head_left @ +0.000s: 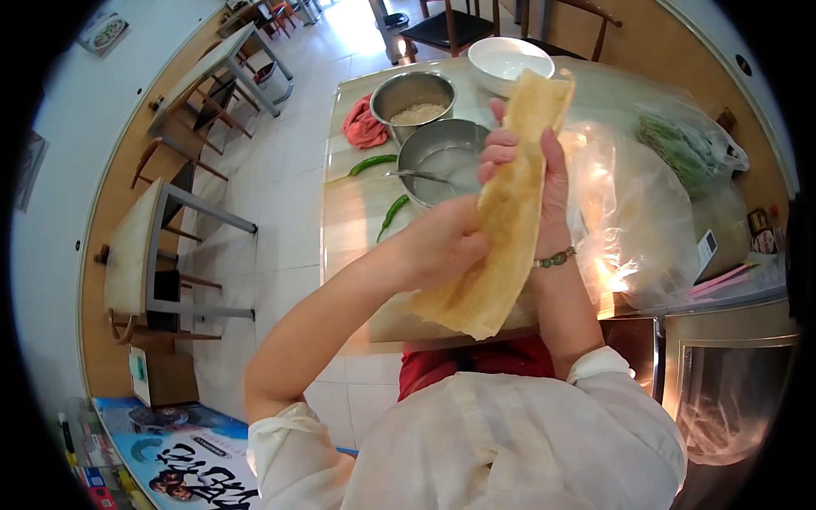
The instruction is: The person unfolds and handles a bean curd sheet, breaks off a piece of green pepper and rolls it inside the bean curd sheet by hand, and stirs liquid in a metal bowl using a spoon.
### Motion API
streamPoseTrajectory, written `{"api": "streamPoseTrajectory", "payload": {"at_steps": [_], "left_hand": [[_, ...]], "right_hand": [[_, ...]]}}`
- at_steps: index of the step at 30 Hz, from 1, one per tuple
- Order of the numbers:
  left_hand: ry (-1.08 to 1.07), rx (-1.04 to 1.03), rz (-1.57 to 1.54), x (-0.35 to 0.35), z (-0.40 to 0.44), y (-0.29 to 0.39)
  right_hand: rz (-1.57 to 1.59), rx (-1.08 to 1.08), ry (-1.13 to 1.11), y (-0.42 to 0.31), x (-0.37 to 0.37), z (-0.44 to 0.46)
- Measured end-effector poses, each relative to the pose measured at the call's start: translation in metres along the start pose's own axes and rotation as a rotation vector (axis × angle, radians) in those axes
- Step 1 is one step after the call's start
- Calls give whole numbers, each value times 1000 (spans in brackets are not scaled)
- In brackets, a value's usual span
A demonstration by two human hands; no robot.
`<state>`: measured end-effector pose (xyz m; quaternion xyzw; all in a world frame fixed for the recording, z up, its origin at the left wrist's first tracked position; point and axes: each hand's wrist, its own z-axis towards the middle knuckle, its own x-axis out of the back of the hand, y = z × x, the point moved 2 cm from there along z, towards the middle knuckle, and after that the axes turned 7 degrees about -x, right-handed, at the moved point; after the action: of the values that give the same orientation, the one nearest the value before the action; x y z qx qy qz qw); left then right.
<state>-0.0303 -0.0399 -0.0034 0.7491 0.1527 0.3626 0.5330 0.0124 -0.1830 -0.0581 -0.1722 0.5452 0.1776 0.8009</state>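
My right hand (pixel 544 166), with a beaded bracelet at its wrist, is wrapped round the upper part of a long, pale-yellow, slightly wrinkled sheet (pixel 510 221) that looks like tofu skin. Lower down, my left hand (pixel 450 242) is closed against the sheet's left edge, its fingertips partly hidden. The sheet hangs tilted above the near side of the table, its wide lower end towards me. Just beyond my left hand stands a metal bowl (pixel 415 144) with liquid and a spoon-like utensil (pixel 422 177) in it.
A metal pot (pixel 395 89) with grain-like contents, a white bowl (pixel 483 55) and a red cloth (pixel 364 126) stand farther back. Green chillies (pixel 374 161) lie on the left. Clear plastic bags (pixel 650 212), one with greens (pixel 676 149), cover the table's right side.
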Motion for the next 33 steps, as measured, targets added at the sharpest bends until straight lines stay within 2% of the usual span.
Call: {"api": "streamPoseTrajectory", "payload": {"at_steps": [2, 4, 6, 8, 10, 13, 15, 22, 26, 28, 33], "left_hand": [[-28, 84, 6, 4, -3, 5], [72, -4, 12, 19, -10, 10], [199, -150, -371, 48, -22, -12], [422, -214, -491, 75, -38, -21], [703, -198, -485, 93, -50, -47], [804, -72, -348, 92, -45, -96], [802, -115, -393, 80, -31, -115], [727, -249, -585, 65, 4, -113], [663, -203, -584, 60, 7, -125], [570, -104, -604, 55, 10, -129], [584, -74, -439, 50, 14, -123]], "right_hand": [[-4, 20, 29, -2, 1, -4], [97, 22, -9, -7, 7, -5], [137, 19, -35, -17, 6, -8], [170, 25, -58, -25, 0, -14], [155, 45, -105, -31, -9, -20], [140, 58, -92, -38, -11, -24], [139, 58, -74, -41, -8, -24], [103, 78, 180, -50, 11, -22], [101, 101, 342, -54, 22, -19], [105, 79, 368, -52, 30, -15], [67, 61, 392, -49, 32, -14]]}}
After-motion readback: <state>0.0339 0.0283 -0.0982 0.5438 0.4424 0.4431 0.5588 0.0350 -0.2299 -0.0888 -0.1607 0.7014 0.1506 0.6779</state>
